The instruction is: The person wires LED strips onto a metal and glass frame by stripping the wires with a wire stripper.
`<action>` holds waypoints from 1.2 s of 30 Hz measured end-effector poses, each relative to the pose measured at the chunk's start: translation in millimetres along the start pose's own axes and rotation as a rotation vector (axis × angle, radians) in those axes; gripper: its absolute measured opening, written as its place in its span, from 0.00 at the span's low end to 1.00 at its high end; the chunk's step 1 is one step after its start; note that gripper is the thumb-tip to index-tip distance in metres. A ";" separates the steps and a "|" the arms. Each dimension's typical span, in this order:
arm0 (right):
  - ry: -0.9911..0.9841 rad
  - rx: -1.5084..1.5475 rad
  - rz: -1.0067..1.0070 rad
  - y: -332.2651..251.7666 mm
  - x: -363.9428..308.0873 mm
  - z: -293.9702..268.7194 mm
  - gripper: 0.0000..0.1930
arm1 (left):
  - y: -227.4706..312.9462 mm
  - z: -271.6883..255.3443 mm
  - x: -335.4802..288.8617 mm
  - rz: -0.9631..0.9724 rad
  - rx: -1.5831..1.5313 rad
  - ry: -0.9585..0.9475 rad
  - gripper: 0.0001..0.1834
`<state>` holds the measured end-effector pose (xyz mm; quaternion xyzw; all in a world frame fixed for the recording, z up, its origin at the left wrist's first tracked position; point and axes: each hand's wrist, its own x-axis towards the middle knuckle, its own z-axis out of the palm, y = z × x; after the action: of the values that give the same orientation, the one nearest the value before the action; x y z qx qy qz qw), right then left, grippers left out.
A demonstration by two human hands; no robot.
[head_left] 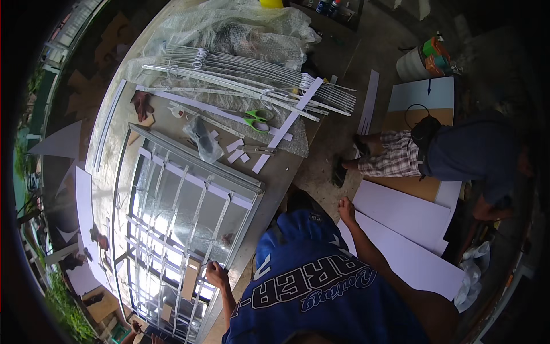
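The silver metal window frame with slatted bars (183, 229) lies flat on the grey worktable (275, 172), running from near left to centre. At the picture's near edge, the left hand (134, 328) and right hand (156, 338) barely show by the frame's near end; whether they grasp it cannot be told. To the right, a co-worker's hand (216, 274) touches the frame's right rail. Green-handled scissors (256, 119) lie farther off.
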<state>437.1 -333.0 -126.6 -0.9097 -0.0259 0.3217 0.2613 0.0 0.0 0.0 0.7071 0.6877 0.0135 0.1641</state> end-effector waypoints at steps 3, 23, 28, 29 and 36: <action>0.080 0.057 -0.009 -2.4 -28.8 27.1 0.12 | 0.6 15.0 33.7 0.005 0.010 -0.055 0.18; 1.710 0.073 0.386 192.1 -261.3 -226.4 0.02 | 282.3 115.3 -2.0 0.686 -0.463 0.105 0.13; 2.121 -0.378 0.639 259.7 -334.5 -331.9 0.05 | 447.4 99.9 -121.0 1.058 -0.831 0.004 0.11; 2.171 -0.433 0.714 273.6 -346.2 -344.6 0.06 | 485.3 100.4 -159.3 1.238 -0.848 -0.088 0.11; 2.306 -0.704 0.907 345.2 -358.5 -378.4 0.16 | 644.5 89.5 -494.8 2.158 -0.629 -0.958 0.12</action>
<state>338.2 -881.4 157.0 -0.6078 0.4405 -0.6106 -0.2524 619.1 -502.7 179.0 0.7780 -0.4151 0.0466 0.4692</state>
